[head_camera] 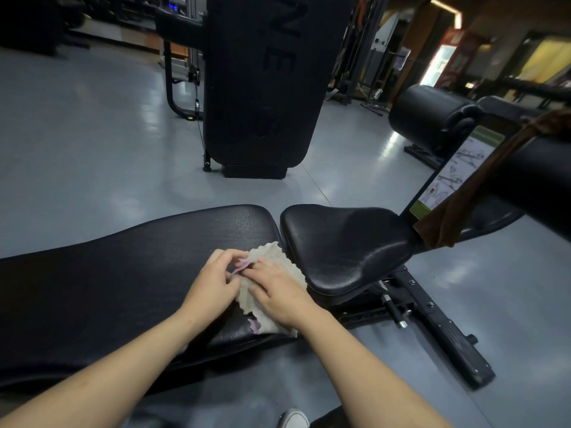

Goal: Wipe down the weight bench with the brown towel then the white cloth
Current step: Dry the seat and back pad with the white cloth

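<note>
The black weight bench has a long back pad (pixel 117 273) running left and a separate seat pad (pixel 346 242) on the right. A white cloth (pixel 268 257) with a pale purple edge lies on the back pad near the gap between the pads. My left hand (pixel 213 285) pinches the cloth's purple edge between its fingers. My right hand (pixel 278 291) lies on top of the cloth with its fingers spread, pressing it to the pad. The brown towel (pixel 482 186) hangs over a padded arm at the right.
An upright black machine panel (pixel 262 81) stands on the grey floor behind the bench. A black roller pad (pixel 429 115) and an exercise diagram plate (pixel 454 177) are at the right. The bench's frame and foot (pixel 448 332) stick out to the lower right. My shoe (pixel 293 420) is below.
</note>
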Demonstrator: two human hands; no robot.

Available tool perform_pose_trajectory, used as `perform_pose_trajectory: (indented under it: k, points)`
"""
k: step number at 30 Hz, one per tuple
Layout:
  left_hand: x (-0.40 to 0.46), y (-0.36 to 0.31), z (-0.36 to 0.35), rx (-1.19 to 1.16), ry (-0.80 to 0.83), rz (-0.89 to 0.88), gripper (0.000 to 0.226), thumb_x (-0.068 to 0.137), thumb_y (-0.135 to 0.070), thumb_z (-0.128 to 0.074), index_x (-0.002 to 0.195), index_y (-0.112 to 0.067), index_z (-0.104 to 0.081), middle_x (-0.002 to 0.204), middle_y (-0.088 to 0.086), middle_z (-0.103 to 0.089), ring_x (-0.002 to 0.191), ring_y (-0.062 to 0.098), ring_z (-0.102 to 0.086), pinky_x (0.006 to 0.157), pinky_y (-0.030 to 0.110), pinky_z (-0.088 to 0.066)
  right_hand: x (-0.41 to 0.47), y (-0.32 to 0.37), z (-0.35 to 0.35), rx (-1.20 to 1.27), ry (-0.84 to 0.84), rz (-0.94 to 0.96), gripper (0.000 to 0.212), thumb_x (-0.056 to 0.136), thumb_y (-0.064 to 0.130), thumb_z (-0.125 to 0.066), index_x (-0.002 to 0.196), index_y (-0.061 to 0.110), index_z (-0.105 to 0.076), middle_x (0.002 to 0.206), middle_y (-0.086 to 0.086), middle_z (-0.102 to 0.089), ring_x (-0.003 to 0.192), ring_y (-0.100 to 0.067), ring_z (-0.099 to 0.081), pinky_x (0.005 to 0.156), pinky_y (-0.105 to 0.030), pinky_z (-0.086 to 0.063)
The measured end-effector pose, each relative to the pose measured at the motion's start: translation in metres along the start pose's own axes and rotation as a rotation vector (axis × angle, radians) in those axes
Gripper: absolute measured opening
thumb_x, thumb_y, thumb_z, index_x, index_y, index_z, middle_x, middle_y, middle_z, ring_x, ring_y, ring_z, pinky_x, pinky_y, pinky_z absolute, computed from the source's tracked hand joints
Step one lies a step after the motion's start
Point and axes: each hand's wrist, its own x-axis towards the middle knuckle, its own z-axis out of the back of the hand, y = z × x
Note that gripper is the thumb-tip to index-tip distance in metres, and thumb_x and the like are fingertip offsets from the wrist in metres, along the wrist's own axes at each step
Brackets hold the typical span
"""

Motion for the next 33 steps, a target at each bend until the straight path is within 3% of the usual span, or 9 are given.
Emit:
perform_pose_trajectory:
  k: [6,10,13,15,18,20,24,28,33]
  points:
    - [-0.009,0.015,0.020,0.179,0.016,-0.026,0.045,0.085,0.001,-0.056,0.112,-0.036,-0.060,0.110,-0.019,-0.051,0.073,0.006,-0.062,0.077,0.027,-0.050,0.010,-0.004,-0.002,-0.226,0.029,0.063,0.054,0.106,0.037,-0.040,0.158,0.027,-0.030,0.165,0.003,-0.025,0.154,-0.021,-0.010,0.125,-0.041,-0.002]
    - [-0.018,0.029,0.039,0.393,0.034,-0.065,0.034,0.093,-0.016,-0.057,0.121,-0.035,-0.056,0.112,-0.020,-0.046,0.090,0.002,-0.054,0.085,0.031,-0.049,0.015,-0.008,-0.003,-0.299,0.062,0.071,0.058,0.105,0.046,-0.032,0.160,0.033,-0.021,0.169,0.006,-0.009,0.155,-0.017,-0.001,0.125,-0.041,0.002]
    - [-0.024,0.042,0.050,0.568,0.015,-0.140,0.032,0.094,-0.025,-0.058,0.126,-0.029,-0.056,0.116,-0.015,-0.046,0.104,0.011,-0.047,0.094,0.034,-0.046,0.018,-0.008,-0.003,-0.345,0.089,0.068,0.072,0.092,0.058,-0.013,0.160,0.035,-0.019,0.170,0.007,-0.004,0.155,-0.016,0.003,0.125,-0.041,0.003]
    - [-0.028,0.048,0.054,0.641,0.025,-0.171,0.032,0.095,-0.031,-0.058,0.127,-0.028,-0.056,0.121,-0.013,-0.045,0.110,0.013,-0.046,0.096,0.031,-0.042,0.020,-0.008,-0.004,-0.366,0.103,0.058,0.072,0.091,0.058,-0.014,0.160,0.037,-0.015,0.170,0.008,0.000,0.155,-0.016,0.005,0.125,-0.043,0.003]
    - [-0.033,0.053,0.055,0.681,0.062,-0.146,0.039,0.096,-0.044,-0.049,0.132,-0.029,-0.052,0.130,-0.013,-0.043,0.121,0.014,-0.043,0.100,0.031,-0.039,0.021,-0.006,-0.005,-0.399,0.146,0.033,0.074,0.090,0.062,-0.013,0.160,0.037,-0.006,0.169,0.007,0.007,0.155,-0.018,0.011,0.124,-0.043,0.009]
    - [-0.037,0.055,0.055,0.716,0.099,-0.114,0.055,0.092,-0.057,-0.032,0.137,-0.030,-0.049,0.137,-0.012,-0.041,0.128,0.014,-0.040,0.104,0.032,-0.038,0.018,-0.001,-0.007,-0.429,0.169,0.034,0.079,0.087,0.064,-0.006,0.160,0.035,-0.003,0.169,0.005,0.010,0.155,-0.021,0.013,0.123,-0.045,0.010]
    - [-0.047,0.062,0.059,0.744,0.114,-0.095,0.074,0.088,-0.065,-0.015,0.147,-0.029,-0.042,0.149,-0.008,-0.036,0.140,0.013,-0.031,0.113,0.032,-0.031,0.005,0.008,-0.016,-0.448,0.144,0.078,0.081,0.086,0.063,-0.001,0.161,0.032,-0.010,0.170,0.000,0.003,0.155,-0.026,0.006,0.124,-0.049,0.004]
    - [-0.057,0.071,0.066,0.757,0.105,-0.090,0.072,0.092,-0.065,-0.016,0.150,-0.029,-0.038,0.154,-0.008,-0.034,0.144,0.012,-0.027,0.117,0.032,-0.027,-0.010,0.006,-0.027,-0.474,0.003,0.196,0.065,0.100,0.054,-0.022,0.158,0.026,-0.032,0.166,-0.004,-0.023,0.153,-0.032,-0.019,0.122,-0.054,-0.017]
    - [-0.061,0.076,0.068,0.778,0.116,-0.117,0.067,0.097,-0.060,-0.021,0.149,-0.024,-0.043,0.154,-0.003,-0.039,0.144,0.017,-0.034,0.117,0.035,-0.030,-0.011,0.004,-0.029,-0.497,0.009,0.197,0.063,0.101,0.055,-0.024,0.157,0.029,-0.033,0.166,-0.002,-0.025,0.153,-0.030,-0.020,0.121,-0.053,-0.017]
